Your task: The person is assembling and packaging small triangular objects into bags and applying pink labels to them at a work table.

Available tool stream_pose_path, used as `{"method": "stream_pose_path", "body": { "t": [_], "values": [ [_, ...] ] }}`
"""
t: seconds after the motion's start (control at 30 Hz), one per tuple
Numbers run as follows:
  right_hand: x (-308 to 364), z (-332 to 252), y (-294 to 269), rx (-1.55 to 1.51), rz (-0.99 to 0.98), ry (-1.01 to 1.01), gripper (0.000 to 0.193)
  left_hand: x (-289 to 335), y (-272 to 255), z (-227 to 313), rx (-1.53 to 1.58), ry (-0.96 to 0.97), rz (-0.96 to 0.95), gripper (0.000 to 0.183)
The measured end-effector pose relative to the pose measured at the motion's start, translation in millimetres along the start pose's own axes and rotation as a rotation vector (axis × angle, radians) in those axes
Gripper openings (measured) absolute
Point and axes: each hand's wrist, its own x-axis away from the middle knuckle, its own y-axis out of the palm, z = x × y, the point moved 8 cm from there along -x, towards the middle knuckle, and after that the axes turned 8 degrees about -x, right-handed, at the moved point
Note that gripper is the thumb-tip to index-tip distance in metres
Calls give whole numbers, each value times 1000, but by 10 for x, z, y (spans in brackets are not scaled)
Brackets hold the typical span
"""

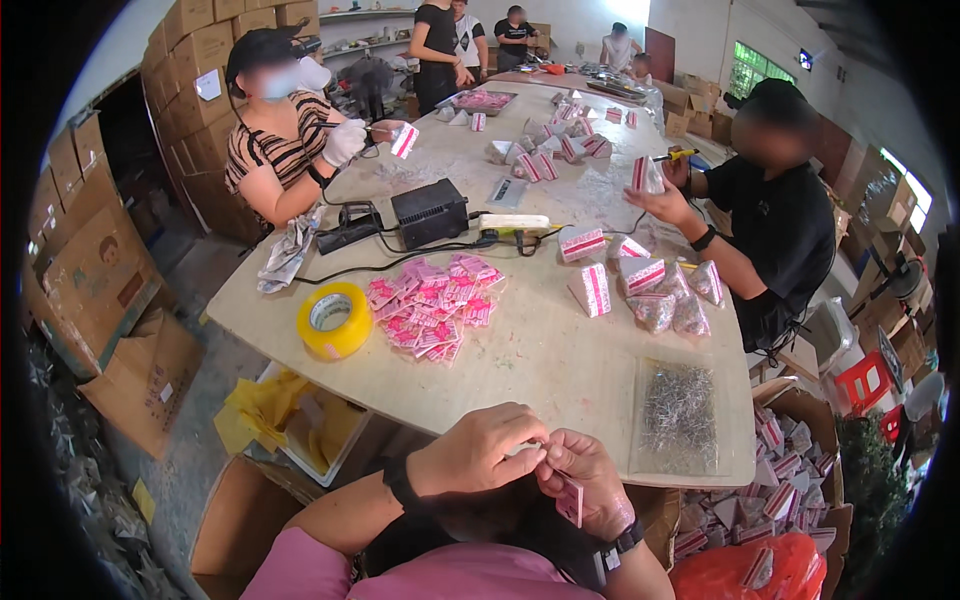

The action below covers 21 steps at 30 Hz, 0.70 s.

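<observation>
My left hand is closed in a pinch, its fingertips meeting those of my right hand near the table's front edge. Whatever it pinches is too small to make out. My right hand is closed too, with a small pink card held against its fingers. On the table ahead lies a heap of similar pink cards, beside a roll of yellow tape. Nearest my right hand is a clear tray filled with thin metal pieces, their exact kind unclear.
Clear pyramid-shaped packs with pink-striped bands stand at the right. A black power unit, cables and a white power strip lie mid-table. Two co-workers sit opposite each other, each holding a pack. A cardboard box of packs stands lower right.
</observation>
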Motion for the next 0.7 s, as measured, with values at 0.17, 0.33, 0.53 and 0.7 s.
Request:
{"method": "stream_pose_path", "body": {
  "t": [0.17,0.33,0.53,0.7],
  "values": [
    [-29,8,21,82,-7,-76,15,8,47,2,-34,-5,38,4],
    [91,-214,137,464,146,-218,20,18,121,-178,93,-285,40,11],
    [224,-380,383,1097,276,-601,14,153,282,-410,391,-559,46,16],
    [250,-320,493,1470,207,-864,9,204,364,-505,345,-544,73,20]
  ]
}}
